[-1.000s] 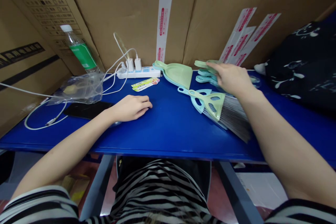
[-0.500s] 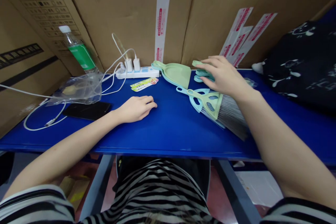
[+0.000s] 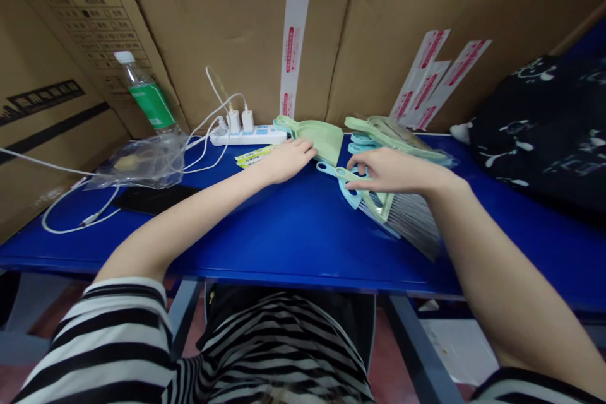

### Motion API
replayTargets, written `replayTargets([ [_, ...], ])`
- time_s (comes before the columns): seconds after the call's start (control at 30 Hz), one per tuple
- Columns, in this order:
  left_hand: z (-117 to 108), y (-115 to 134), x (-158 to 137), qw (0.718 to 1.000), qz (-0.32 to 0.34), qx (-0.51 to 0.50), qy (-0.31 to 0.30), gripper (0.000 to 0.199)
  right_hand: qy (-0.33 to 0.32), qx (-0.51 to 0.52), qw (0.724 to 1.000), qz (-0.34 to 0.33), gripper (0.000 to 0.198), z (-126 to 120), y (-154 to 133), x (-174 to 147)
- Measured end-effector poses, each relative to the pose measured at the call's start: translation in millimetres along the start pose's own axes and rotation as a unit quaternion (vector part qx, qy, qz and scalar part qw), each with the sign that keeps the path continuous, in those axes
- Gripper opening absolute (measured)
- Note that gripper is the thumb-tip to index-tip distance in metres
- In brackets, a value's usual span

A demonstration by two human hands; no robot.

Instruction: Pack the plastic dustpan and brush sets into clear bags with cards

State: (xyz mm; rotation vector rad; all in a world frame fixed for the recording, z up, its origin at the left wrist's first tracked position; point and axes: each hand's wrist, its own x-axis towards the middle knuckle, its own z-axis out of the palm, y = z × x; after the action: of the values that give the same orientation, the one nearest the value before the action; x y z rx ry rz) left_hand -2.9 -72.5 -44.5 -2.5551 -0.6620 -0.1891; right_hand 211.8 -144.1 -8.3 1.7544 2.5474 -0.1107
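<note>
The right hand point(image 3: 386, 169) is over the green brush point(image 3: 387, 209), and it is the nearer hand to it. The brush lies flat on the blue table point(image 3: 284, 246), right of the middle. It lies on a slant. The end of its handle, with the hole in it, points toward the back left corner, and its gray hairs point(image 3: 414, 224) point toward the front right corner. A blue brush point(image 3: 354, 204) lies under it, turned much the same way.

The right arm comes in from the right, so the fingers point left. Finger and thumb are apart, one on the back side of the handle and one on the front side, and the handle end pokes out left of them. The hand is not closed on it. I cannot tell if the skin touches it.

The left hand point(image 3: 290, 161) is nearer to the green dustpan point(image 3: 327, 137). That pan lies by the back edge of the table, with its handle to the left and its wide mouth to the right. The left fingers are close together and bent, at the front left side of the pan. I cannot tell if they touch or hold it. The two hands are apart, with the front of the pan between them.
</note>
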Motion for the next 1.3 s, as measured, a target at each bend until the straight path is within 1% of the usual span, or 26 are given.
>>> replayTargets([
  [0.1, 4, -1, 21, 1.0, 0.006, 0.003, -0.02, 0.024, -0.018, -0.019, 1.0, 0.006, 0.034, 2, -3, 0],
  [0.2, 5, -3, 32, 0.999, 0.017, 0.002, -0.036, 0.022, -0.02, -0.028, 0.999, -0.003, 0.027, 4, -4, 2],
  [0.37, 4, -9, 37, 0.999, 0.024, -0.004, -0.032, 0.021, -0.004, -0.044, 0.999, 0.003, 0.039, 8, -3, 3],
  [0.5, 2, -10, 39, 1.0, 0.021, -0.002, -0.017, 0.022, -0.007, -0.029, 1.0, -0.003, 0.037, 9, -4, 3],
  [0.63, -1, -12, 40, 1.0, 0.017, -0.015, -0.005, 0.022, -0.022, -0.022, 0.999, 0.007, 0.035, 6, -8, 1],
  [0.77, -7, -15, 35, 0.999, 0.003, -0.034, 0.021, 0.021, -0.021, -0.015, 1.0, -0.003, 0.036, 6, -7, 1],
  [0.87, -12, -15, 21, 0.999, 0.01, -0.015, 0.04, 0.022, -0.011, -0.013, 1.0, -0.017, 0.035, 7, -5, 2],
  [0.93, -17, -14, 7, 0.999, 0.022, 0.012, 0.048, 0.024, -0.011, -0.011, 1.0, -0.015, 0.036, 8, -4, 2],
  [1.17, -31, 1, -65, 0.995, 0.062, 0.068, 0.036, 0.026, -0.021, -0.011, 1.0, -0.001, 0.042, 8, -6, 3],
  [1.3, -34, 11, -96, 0.994, 0.071, 0.073, 0.04, 0.027, -0.004, -0.025, 0.999, -0.025, 0.04, 13, -2, 4],
])
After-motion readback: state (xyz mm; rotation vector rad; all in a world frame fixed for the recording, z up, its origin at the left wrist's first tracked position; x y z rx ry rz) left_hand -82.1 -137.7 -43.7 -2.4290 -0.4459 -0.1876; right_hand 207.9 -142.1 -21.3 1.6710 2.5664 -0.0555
